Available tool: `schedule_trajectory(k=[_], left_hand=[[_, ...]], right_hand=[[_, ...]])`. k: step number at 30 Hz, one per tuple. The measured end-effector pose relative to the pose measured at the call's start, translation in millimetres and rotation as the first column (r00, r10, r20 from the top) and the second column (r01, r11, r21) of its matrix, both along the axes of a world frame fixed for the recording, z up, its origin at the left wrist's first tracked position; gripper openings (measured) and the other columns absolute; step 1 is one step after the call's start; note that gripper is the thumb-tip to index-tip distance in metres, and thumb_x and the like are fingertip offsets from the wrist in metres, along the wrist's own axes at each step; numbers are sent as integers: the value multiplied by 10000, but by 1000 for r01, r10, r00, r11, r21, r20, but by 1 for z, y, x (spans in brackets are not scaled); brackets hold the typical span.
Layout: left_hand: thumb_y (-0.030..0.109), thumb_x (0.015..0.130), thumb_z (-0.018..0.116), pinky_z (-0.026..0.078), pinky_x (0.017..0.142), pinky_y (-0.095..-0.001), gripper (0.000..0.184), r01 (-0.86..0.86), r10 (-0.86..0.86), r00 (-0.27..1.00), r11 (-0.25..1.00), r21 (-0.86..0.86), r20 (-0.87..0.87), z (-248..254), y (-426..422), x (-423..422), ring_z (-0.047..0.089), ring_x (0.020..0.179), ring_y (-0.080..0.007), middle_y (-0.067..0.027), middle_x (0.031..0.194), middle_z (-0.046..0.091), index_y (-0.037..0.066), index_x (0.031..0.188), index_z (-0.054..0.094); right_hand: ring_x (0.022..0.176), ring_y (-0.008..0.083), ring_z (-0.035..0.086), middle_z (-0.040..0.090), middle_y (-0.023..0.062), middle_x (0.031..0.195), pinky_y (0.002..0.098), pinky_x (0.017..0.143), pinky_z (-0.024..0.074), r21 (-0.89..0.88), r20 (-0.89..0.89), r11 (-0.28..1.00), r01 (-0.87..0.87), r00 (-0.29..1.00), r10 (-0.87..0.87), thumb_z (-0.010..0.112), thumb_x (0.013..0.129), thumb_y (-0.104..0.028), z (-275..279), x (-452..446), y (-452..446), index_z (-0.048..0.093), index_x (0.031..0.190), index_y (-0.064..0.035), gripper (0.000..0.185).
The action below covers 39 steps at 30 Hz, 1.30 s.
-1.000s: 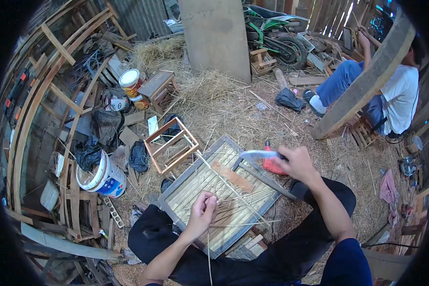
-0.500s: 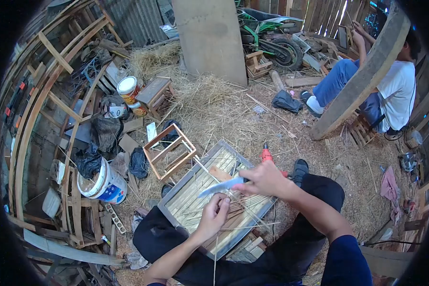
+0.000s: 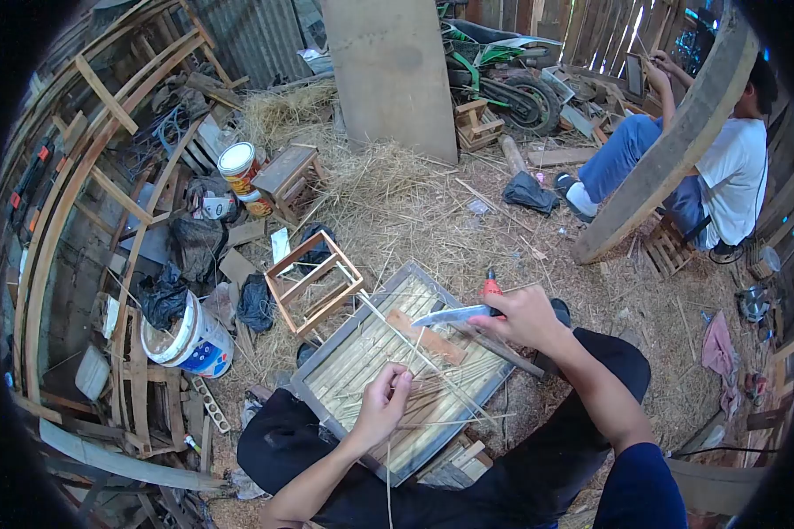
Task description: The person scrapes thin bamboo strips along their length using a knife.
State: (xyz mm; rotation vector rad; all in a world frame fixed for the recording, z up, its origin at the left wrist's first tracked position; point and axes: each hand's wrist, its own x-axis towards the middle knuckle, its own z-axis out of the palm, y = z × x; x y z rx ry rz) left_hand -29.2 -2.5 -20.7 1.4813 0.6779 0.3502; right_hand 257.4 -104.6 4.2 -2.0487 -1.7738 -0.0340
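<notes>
My right hand [image 3: 528,319] is closed round the handle of a knife [image 3: 450,316], whose blade points left above the slatted board. My left hand [image 3: 383,402] pinches a thin strip [image 3: 389,480] that hangs down past my wrist towards my lap. Under both hands lies the framed slatted board [image 3: 326,357], with several thin strips [image 3: 445,377] scattered across it. A flat brown piece [image 3: 428,337] rests on the board below the knife.
A red tool [image 3: 491,284] lies beyond the board. To the left are a wooden frame [image 3: 298,286] and a white bucket [image 3: 198,344]. A seated person [image 3: 737,176] is at the right, behind a slanting post [image 3: 670,167]. Straw covers the floor.
The knife first swept left to my left hand, then moved back right and away from it. My left hand shifted slightly right, then back left, still pinching the strip.
</notes>
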Motion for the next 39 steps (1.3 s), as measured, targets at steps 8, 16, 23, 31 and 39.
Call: schedule_trajectory(k=[8, 16, 23, 31, 39], left_hand=[[156, 1032, 476, 259, 450, -190, 109, -48, 63, 996, 972, -230, 59, 16, 2, -2, 339, 522, 6, 70, 672, 413, 54, 1000, 495], [153, 1018, 507, 304, 486, -245, 175, -22, 21, 999, 999, -40, -37, -5, -5, 10, 376, 578, -32, 45, 695, 461, 3, 1016, 597], [198, 1034, 484, 282, 458, -218, 164, -6, 5, 999, 1000, 29, 48, 9, -6, 19, 360, 528, -18, 56, 656, 430, 39, 1014, 521], [129, 1011, 520, 290, 496, -226, 109, -37, 37, 999, 999, 11, 26, 17, -5, 8, 367, 584, -17, 39, 669, 457, 22, 998, 535], [128, 1016, 508, 267, 475, -222, 99, -55, 57, 998, 992, 116, -14, 13, 7, -20, 338, 553, -6, 56, 638, 413, 34, 988, 523]], right_hand=[[483, 299, 609, 555, 85, 504, 417, 457, 459, 80, -47, 991, 104, 994, -100, 611, 878, -545, 1, 14, -2, 636, 792, -117, 438], [469, 260, 595, 556, 60, 545, 372, 440, 432, 103, -16, 944, -313, 949, 316, 664, 842, -540, 5, -50, 23, 591, 742, -110, 448], [463, 313, 601, 543, 98, 487, 411, 450, 465, 65, -22, 941, -331, 943, 333, 573, 880, -596, 16, -53, 44, 675, 969, -103, 511], [472, 342, 593, 538, 129, 478, 425, 466, 464, 23, -61, 987, -157, 985, 159, 603, 852, -604, 27, -27, 49, 646, 724, -106, 516], [486, 334, 597, 553, 137, 507, 427, 472, 456, 51, -33, 993, 105, 994, -103, 633, 859, -544, 20, 14, 35, 654, 736, -106, 455]])
